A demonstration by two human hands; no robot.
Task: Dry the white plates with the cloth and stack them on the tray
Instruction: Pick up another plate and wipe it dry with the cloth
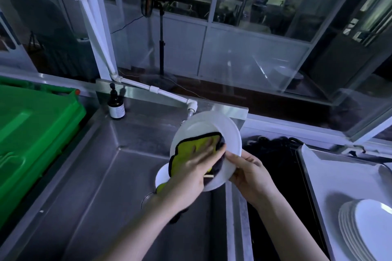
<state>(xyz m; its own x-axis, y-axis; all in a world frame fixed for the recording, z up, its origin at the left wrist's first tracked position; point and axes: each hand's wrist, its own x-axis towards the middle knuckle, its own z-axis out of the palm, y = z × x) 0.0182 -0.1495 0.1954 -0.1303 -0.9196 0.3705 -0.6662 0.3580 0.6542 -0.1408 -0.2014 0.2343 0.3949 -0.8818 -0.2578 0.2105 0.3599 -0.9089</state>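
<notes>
I can read no text here; the pale label on the pump bottle (116, 108) behind the sink (101, 176) is too blurred.

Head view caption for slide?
Left hand presses yellow cloth on white plate over sink; right hand grips its rim.

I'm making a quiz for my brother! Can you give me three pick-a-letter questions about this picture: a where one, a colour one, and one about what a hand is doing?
1. Where is the plate stack? A) on the floor B) on the tray C) on a chair
2. What colour is the cloth on its showing face? A) red B) yellow-green C) white
3. What is the left hand doing? A) hanging idle B) gripping a spoon C) pressing the cloth on the held plate
Answers: 1 B, it sits on the tray at the right. 2 B, yellow-green shows, dark-edged. 3 C, flat fingers press the cloth; the right hand grips the plate's rim.
</notes>
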